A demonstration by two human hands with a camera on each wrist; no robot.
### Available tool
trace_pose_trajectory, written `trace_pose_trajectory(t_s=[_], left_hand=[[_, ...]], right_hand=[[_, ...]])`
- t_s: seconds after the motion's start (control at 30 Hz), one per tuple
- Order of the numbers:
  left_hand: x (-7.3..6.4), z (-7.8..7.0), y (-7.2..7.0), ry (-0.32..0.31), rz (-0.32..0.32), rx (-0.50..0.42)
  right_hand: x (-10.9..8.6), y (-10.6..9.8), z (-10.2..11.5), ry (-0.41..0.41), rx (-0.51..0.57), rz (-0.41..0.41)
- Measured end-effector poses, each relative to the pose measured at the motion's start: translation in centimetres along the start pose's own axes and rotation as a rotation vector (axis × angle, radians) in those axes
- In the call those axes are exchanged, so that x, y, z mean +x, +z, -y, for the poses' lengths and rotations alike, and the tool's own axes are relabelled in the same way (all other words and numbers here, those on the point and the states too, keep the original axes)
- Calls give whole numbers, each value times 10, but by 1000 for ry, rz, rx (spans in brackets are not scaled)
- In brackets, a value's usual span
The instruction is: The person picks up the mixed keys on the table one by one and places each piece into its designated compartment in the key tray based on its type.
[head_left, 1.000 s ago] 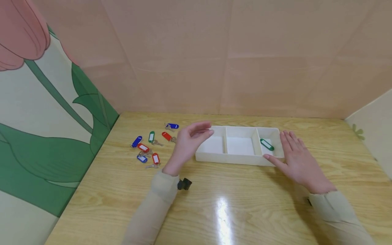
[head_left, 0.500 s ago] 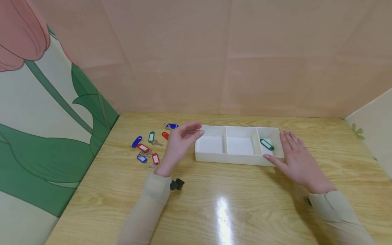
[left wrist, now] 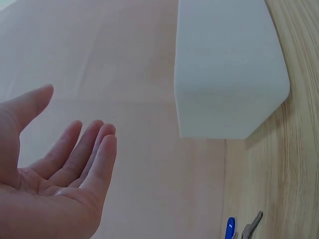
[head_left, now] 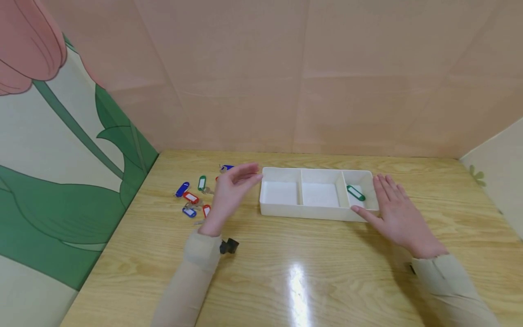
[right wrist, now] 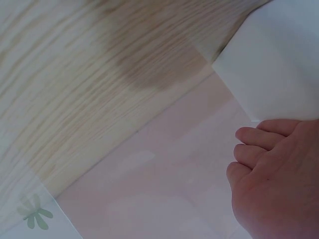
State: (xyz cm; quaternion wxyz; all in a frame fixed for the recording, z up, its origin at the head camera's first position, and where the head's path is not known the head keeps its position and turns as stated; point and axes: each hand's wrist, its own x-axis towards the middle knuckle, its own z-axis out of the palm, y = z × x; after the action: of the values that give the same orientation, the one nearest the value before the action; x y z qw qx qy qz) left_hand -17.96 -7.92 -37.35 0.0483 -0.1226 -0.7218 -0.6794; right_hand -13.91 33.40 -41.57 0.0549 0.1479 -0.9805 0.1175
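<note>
just left of the white tray: left hand, thumb and fingers apart | right hand, fingers straight and together, touching tray's right end | green tag in right compartment | tagged keys on table, partly behind left hand

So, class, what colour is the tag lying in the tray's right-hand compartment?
The tag is green with a white middle, clearest in the head view.
</note>
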Motion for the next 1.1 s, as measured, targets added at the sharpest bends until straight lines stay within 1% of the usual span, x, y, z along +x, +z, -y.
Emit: trace_pose_trajectory(t_s=[0.23,0.43,0.47,0.53,0.67,0.7,0.8,0.87,1.1], left_hand=[[-2,3,-9,-20,-19,27],[-2,3,-26,-33,-51,66],[-3,-1,-28,-44,-55,74],[-3,-1,-34,-50,-56,76],[-2,-3,-45,-79,-60,116],[-1,2,-48,-77,-61,124],[0,2,-55,-87,-74,145],[0,2,-58,-83,-82,153],[0,2,-70,-79,-84,208]], right_hand=[[0,-1,1,6,3,8],[1,-1,1,4,-3,10],[1,-1,1,5,-3,12],[1,0,0,6,-3,13],[1,0,0,8,-1,11],[1,0,0,8,0,9],[1,0,0,4,0,5],[1,0,0,5,0,7],[1,0,-1,13,0,15]])
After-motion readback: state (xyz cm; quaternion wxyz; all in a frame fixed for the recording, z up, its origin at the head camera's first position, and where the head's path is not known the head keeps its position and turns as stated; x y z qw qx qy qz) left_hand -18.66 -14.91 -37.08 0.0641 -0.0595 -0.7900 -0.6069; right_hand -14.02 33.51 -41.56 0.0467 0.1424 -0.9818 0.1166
